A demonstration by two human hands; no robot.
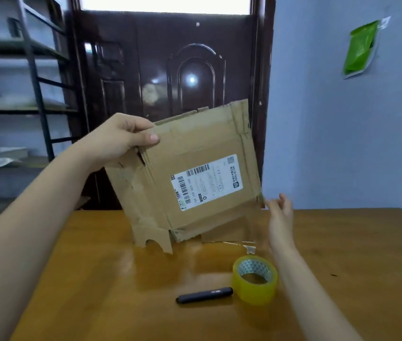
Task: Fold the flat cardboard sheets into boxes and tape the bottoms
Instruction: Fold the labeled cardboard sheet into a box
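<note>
Left hand (118, 139), thumb and curled fingers pinching its top corner, holds a flattened cardboard box (187, 173) with a barcoded shipping label (206, 183) tilted above the table (342, 242), right hand (280, 212) loosely open beside it, near tape roll (255, 279) and pen (204, 294).

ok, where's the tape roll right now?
In the head view, the yellowish clear tape roll lies on the wooden table, right of centre, just right of the dark pen-shaped tool and beside the right forearm.
</note>
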